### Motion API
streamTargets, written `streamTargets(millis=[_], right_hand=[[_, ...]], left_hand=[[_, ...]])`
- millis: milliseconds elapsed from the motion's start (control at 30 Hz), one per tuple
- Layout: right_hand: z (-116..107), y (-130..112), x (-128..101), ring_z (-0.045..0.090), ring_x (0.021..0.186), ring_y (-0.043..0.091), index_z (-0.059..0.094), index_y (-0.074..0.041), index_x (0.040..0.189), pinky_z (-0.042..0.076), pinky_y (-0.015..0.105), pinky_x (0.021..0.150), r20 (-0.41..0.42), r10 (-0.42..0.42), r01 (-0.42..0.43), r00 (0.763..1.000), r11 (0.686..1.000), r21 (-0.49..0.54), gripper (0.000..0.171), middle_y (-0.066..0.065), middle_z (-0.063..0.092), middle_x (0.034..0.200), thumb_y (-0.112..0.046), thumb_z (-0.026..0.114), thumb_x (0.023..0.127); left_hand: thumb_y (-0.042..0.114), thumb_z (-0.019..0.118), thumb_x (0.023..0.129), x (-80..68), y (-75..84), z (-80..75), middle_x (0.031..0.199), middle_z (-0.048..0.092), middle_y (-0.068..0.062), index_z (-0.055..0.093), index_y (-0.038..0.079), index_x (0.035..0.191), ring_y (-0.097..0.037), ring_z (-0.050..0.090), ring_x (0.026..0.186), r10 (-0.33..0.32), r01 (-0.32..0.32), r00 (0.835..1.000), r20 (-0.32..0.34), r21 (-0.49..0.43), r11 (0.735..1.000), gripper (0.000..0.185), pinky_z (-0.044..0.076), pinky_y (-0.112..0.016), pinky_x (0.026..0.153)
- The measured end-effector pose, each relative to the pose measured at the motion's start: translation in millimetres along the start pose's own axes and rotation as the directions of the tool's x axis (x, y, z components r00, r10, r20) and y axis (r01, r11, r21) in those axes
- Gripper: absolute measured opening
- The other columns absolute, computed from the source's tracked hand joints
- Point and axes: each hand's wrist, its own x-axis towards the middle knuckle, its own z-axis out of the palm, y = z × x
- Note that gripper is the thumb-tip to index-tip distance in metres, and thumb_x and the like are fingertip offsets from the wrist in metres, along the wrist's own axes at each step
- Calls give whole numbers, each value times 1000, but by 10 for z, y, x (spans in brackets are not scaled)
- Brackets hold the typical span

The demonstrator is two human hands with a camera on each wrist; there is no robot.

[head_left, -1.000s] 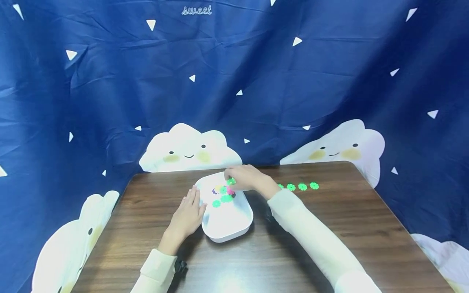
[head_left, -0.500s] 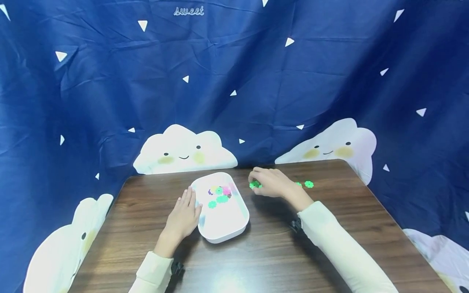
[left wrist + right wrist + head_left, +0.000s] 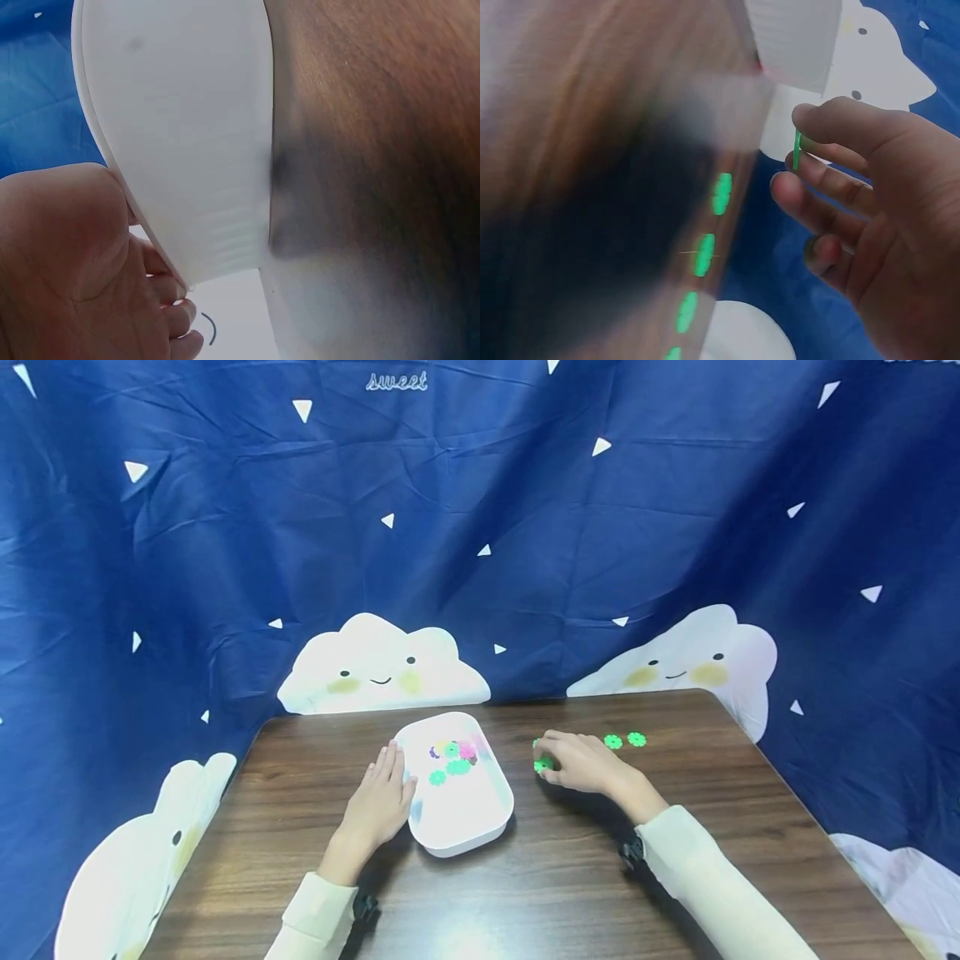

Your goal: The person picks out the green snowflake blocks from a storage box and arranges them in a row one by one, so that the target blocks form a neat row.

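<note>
My left hand (image 3: pixel 381 793) rests along the left side of a white tray (image 3: pixel 468 837), fingers straight against its rim; the left wrist view shows the palm beside the tray's wall (image 3: pixel 180 135). Right of the tray, my right hand (image 3: pixel 588 766) pinches a green flower-shaped disc (image 3: pixel 543 765) between thumb and fingers. In the right wrist view that thin disc (image 3: pixel 796 150) appears edge-on. Beyond lies a row of similar green discs (image 3: pixel 613 742) on the table, partly hidden behind the right hand.
Inside the tray lie several flower pieces: green (image 3: pixel 437 777), pink (image 3: pixel 467 750), purple, yellow and dark ones. The brown wooden table (image 3: pixel 315 793) ends at a blue curtain (image 3: pixel 525 527) printed with clouds.
My right hand has left the tray and come out to the right with a green disc, then a little nearer to me. The left hand has stayed at the tray's side.
</note>
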Motion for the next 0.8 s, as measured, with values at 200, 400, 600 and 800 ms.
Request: streamTargets(millis=[200,400,600,800], right_hand=[[174,52,-52,57,83,7,72,-25,101,48,29,67,10,20,-20,1000,1000,2,16,-10,65,104,-33,73,87],[338,114,-105,61,85,7,71,-26,101,51,31,66,11,55,-55,998,998,-26,17,-13,65,105,-34,74,86],[409,116,-134,64,85,9,71,-26,99,53,34,66,-19,47,-48,999,999,-24,14,-14,65,105,-34,73,87],[438,104,-124,66,85,11,69,-26,101,52,33,64,-44,34,-35,998,999,-20,14,-13,64,103,-34,72,90]], left_hand=[[39,30,106,-16,42,-63,164,11,-20,19,-4,154,-33,11,153,-18,18,1000,18,7,1000,65,18,-52,123],[40,28,106,-11,32,-59,164,10,-20,17,-4,154,-33,9,153,-20,20,999,43,10,1000,66,17,-52,123],[39,28,106,-12,38,-63,164,11,-19,17,-4,154,-32,9,153,-22,22,999,39,5,1000,66,17,-51,123],[39,29,105,-8,45,-44,164,8,-19,18,-4,154,-32,11,153,-24,24,1000,20,4,1000,66,18,-50,123]])
